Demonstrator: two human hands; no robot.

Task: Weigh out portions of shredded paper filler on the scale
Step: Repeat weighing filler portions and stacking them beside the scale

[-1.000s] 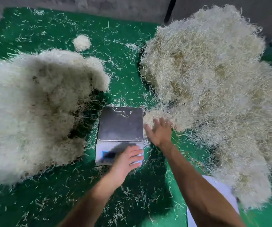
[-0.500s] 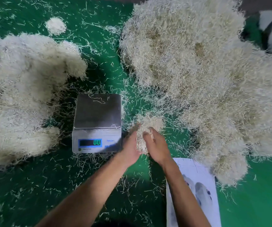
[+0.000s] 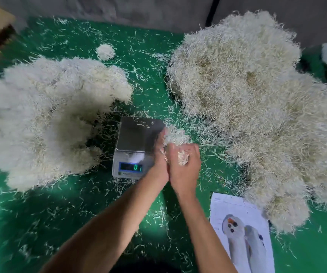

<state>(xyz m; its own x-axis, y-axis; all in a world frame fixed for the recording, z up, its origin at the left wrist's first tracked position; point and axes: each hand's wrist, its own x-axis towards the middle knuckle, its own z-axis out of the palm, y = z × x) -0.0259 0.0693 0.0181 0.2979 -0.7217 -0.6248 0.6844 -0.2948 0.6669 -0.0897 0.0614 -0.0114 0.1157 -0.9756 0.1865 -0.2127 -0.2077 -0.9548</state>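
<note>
A small digital scale (image 3: pixel 137 134) with a steel platform sits in the middle of the green mat; its display reads 0.1. A few loose strands lie on the platform. Both my hands hold one clump of shredded paper (image 3: pixel 175 135) at the scale's right edge. My left hand (image 3: pixel 159 158) cups it from the left, over the scale's right side. My right hand (image 3: pixel 185 160) curls round it from the right, with shreds poking between the fingers. A big loose heap of shredded paper (image 3: pixel 257 107) lies to the right.
Rounded piles of shredded paper (image 3: pixel 48 119) fill the left side, with one small ball (image 3: pixel 105 51) behind them. A printed sheet (image 3: pixel 241 235) lies at the front right. Stray shreds litter the green mat (image 3: pixel 30 223). A grey wall runs along the back.
Both hands have carried the clump from beside the big heap leftwards and up against the scale's right edge. The display went from 0.0 to 0.1.
</note>
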